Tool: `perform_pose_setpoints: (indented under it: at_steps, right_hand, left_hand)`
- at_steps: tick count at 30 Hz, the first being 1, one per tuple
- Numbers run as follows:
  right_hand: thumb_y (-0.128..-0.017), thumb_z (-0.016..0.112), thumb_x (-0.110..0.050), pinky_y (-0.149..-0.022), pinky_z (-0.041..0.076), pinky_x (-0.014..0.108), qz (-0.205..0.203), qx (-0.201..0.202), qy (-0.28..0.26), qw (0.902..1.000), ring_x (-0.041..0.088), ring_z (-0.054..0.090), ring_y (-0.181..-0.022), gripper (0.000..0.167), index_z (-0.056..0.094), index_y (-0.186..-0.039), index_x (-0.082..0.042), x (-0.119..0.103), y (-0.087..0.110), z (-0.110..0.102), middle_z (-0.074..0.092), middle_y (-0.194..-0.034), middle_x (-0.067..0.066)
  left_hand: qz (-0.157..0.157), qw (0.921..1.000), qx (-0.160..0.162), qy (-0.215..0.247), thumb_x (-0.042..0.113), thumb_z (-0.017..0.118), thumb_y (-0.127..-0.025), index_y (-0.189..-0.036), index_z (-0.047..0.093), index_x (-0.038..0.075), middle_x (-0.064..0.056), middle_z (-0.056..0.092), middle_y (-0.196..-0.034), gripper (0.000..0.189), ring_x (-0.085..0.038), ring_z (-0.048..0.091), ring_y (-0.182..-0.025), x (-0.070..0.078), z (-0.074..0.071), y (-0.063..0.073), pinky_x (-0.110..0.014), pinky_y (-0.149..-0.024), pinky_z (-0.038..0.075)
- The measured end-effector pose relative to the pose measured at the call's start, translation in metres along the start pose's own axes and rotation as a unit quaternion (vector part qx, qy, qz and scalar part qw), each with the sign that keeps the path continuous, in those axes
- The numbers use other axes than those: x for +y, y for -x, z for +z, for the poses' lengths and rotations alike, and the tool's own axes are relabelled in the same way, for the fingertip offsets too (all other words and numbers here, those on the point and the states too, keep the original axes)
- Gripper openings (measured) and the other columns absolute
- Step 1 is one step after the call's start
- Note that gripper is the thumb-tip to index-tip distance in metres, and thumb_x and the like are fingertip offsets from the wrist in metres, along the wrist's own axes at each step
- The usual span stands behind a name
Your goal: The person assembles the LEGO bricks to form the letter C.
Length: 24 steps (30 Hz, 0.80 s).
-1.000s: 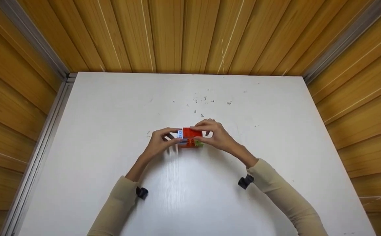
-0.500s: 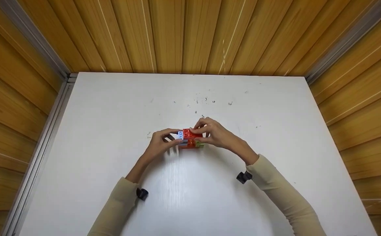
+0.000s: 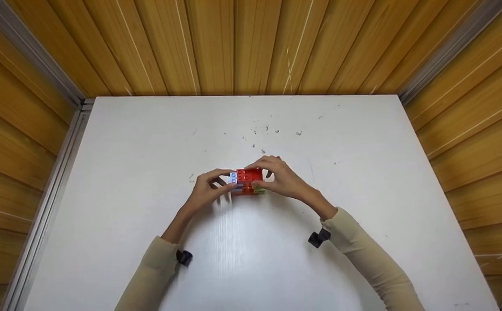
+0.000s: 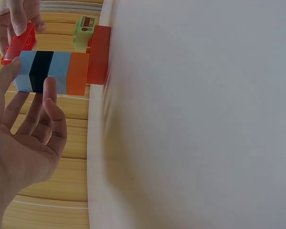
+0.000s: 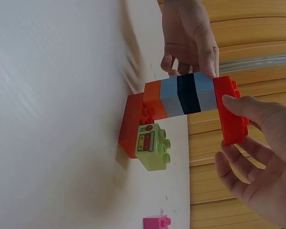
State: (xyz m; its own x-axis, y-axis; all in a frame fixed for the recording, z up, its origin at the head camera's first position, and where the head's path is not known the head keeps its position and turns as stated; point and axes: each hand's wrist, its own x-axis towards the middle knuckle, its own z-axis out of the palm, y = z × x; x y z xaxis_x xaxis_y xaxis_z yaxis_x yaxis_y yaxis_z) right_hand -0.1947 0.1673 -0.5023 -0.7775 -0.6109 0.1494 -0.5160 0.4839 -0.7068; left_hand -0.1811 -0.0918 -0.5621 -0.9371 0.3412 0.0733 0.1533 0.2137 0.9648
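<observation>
A tower of toy building bricks stands on the table. It has a red base brick (image 5: 133, 125), an orange brick (image 5: 155, 100), then two light blue bricks with a black brick (image 4: 40, 71) between them. At the top, a red brick (image 5: 230, 110) lies across part of the upper light blue brick (image 3: 233, 177) and overhangs to the right. My left hand (image 3: 207, 188) pinches the tower's upper part between thumb and fingers. My right hand (image 3: 283, 177) pinches the red top brick between thumb and fingers. A light green brick (image 5: 152, 147) with a printed picture sits on the base beside the tower.
A pink brick (image 5: 155, 223) shows at the lower edge of the right wrist view. The white table (image 3: 147, 129) carries small dark marks beyond the hands. Wood-look panel walls (image 3: 251, 47) rise behind its far edge and at both sides.
The right hand's fingers have shifted on the red top brick, with the index finger now along its far edge. The left hand and the tower stay put; the head view shifts slightly.
</observation>
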Motion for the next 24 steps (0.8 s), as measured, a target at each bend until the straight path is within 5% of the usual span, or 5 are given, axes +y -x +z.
perform_pose_setpoints:
  at_steps: [7,24]
  right_hand:
    - [-0.091,0.079,-0.023,-0.093,0.054,0.037,0.01,0.039,-0.099,0.9943,0.021,0.062,-0.109,0.04,0.069,-0.127,-0.01,0.009,-0.001,0.013,0.068,-0.122,0.009]
    - [-0.091,0.079,-0.021,-0.088,0.054,0.035,0.024,0.019,-0.092,0.9953,0.02,0.062,-0.104,0.037,0.07,-0.125,-0.009,0.007,-0.008,0.013,0.068,-0.116,0.011]
  left_hand:
    - [0.013,0.9999,-0.001,-0.006,0.013,0.076,-0.092,-0.129,0.069,0.004,-0.019,0.069,-0.127,0.039,-0.023,0.071,-0.087,0.003,0.001,-0.001,-0.022,-0.062,0.054]
    - [0.004,0.9998,0.011,0.017,0.01,0.077,-0.091,-0.127,0.07,0.004,-0.019,0.069,-0.123,0.038,-0.021,0.07,-0.085,-0.002,0.001,0.001,-0.023,-0.061,0.054]
